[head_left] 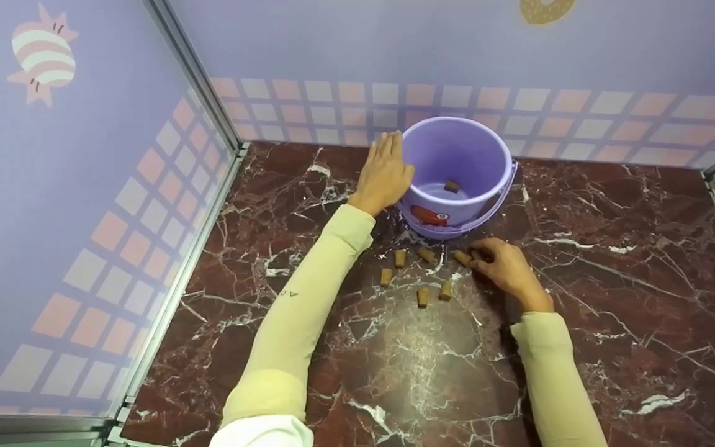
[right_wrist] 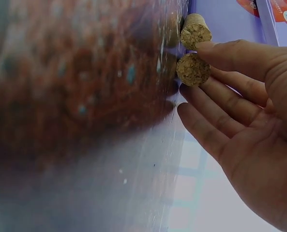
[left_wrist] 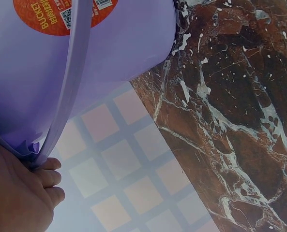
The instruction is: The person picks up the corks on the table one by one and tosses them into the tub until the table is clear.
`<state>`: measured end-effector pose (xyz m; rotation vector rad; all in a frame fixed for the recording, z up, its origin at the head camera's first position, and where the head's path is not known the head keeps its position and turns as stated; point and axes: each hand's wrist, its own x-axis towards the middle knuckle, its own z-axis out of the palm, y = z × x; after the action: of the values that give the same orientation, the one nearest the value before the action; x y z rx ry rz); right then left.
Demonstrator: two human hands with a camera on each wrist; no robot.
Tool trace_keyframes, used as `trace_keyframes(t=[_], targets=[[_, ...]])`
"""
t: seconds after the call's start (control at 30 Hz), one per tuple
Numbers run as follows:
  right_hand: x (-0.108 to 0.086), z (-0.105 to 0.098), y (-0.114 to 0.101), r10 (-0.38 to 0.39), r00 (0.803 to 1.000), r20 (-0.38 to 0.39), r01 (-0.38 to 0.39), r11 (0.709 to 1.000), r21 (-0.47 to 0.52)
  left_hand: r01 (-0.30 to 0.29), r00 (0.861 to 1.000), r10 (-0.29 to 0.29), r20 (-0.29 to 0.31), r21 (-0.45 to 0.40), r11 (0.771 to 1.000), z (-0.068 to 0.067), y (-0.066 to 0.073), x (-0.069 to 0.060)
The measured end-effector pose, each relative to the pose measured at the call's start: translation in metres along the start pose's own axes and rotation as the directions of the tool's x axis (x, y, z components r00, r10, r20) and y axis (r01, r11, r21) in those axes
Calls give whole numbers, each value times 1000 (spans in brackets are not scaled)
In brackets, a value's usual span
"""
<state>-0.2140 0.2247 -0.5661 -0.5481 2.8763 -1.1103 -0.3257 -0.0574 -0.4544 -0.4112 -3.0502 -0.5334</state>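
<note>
A purple bucket [head_left: 438, 211] stands near the back wall with a cork [head_left: 451, 186] on its inner floor. My left hand [head_left: 385, 174] grips the bucket's left rim, its curled fingertips showing beside the handle [left_wrist: 75, 72] in the left wrist view. In front of the bucket, my right hand [head_left: 506, 267] pinches a cork [right_wrist: 194, 70] at the tabletop between thumb and fingers. Another cork [right_wrist: 195, 31] lies right by the thumb tip in the right wrist view. Several more corks lie loosely about, among them one cork [head_left: 422, 297] nearer me.
The dark red marble-patterned tabletop [head_left: 612, 310] spreads under everything. A lilac back wall [head_left: 332, 49] with pink and white squares rises close behind the bucket. Another panel [head_left: 84, 186] borders the table's left side, with a metal frame along its edge.
</note>
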Motion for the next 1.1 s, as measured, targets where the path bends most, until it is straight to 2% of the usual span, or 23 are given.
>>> trace_keyframes(t=[0.27,0.47,1.1], targets=[[-3,-3,1,-7,1000,1,7,1000,3,-3,1000,3,-2,6,1000,-1,-1,0],[-7,-6,2,-8,1000,18,8,1000,-7,0,1000,-1,-6,-22,1000,0,-2,-1],[-10,-5,4,-8,1000,-26,8,1000,-10,-3,1000,3,-7,-21,1000,0,0,-1]])
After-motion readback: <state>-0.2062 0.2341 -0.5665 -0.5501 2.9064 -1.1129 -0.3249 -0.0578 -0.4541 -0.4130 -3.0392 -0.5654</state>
